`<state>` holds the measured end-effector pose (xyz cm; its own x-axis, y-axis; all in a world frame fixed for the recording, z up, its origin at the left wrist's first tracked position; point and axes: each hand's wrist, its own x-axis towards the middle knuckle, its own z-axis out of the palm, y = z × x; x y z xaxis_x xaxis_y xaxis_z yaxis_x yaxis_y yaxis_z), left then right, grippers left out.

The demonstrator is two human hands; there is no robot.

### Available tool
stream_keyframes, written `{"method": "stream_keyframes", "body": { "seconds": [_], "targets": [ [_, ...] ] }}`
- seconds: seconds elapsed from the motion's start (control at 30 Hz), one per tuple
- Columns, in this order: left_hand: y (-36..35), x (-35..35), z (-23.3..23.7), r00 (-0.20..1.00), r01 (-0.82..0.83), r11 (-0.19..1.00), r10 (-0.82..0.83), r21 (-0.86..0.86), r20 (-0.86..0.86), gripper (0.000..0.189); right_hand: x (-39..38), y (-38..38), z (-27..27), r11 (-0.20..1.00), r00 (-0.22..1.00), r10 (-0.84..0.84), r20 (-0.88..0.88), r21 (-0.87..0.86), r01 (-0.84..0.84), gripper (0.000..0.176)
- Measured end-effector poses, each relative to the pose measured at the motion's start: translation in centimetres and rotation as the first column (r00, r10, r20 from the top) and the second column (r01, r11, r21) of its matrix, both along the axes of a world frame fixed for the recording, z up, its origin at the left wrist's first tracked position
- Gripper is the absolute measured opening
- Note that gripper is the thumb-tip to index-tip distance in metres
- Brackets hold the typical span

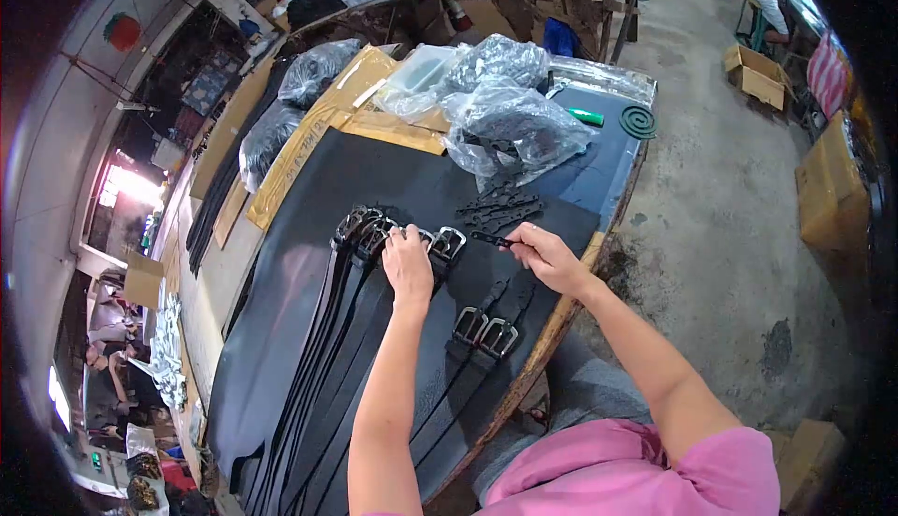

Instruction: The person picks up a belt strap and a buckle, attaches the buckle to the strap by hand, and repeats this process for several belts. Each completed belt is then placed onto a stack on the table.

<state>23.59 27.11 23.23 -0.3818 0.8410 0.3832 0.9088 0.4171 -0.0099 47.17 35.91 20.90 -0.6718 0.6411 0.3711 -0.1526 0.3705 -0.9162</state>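
Buckles [360, 223] partly out of sight behind the left hand [409, 265], belts' [348, 348] lower ends beyond the bottom edge

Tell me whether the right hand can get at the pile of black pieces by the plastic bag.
Likely yes: the right hand is close to the pile of black pieces, whose near side lies uncovered, with the plastic bag behind. The small black strip in that hand might hinder a fresh grip.

From here, I see glossy square silver metal buckles [485, 334] and smooth, long black leather-like straps [323, 385]. The crinkled clear plastic bags [519, 128] shine.
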Motion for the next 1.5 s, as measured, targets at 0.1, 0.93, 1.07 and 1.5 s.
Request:
{"method": "stream_keyframes", "body": {
  "seconds": [0.1,0.93,1.07,1.5],
  "targets": [
    [0.5,-0.1,-0.3,0.997,-0.027,0.999,0.031,0.047,-0.077,0.014,0.1,-0.2,0.0,0.982,0.996,0.094,-0.009,-0.163,-0.094,0.010],
    [-14.7,9.3,13.4,-0.192,-0.025,0.735,-0.668,0.677,0.719,0.016,0.5,-10.9,16.5,0.736,0.761,0.481,-0.435,-0.272,-0.620,0.028],
    [-14.8,9.8,13.5,-0.178,-0.052,0.745,-0.662,0.665,0.728,0.014,0.5,-10.7,16.4,0.767,0.785,0.494,-0.374,-0.237,-0.595,0.030],
    [-14.1,10.5,13.0,-0.261,0.039,0.721,-0.660,0.691,0.704,0.016,1.8,-10.0,16.6,0.769,0.764,0.560,-0.321,-0.141,-0.624,0.026]
  ]
}}
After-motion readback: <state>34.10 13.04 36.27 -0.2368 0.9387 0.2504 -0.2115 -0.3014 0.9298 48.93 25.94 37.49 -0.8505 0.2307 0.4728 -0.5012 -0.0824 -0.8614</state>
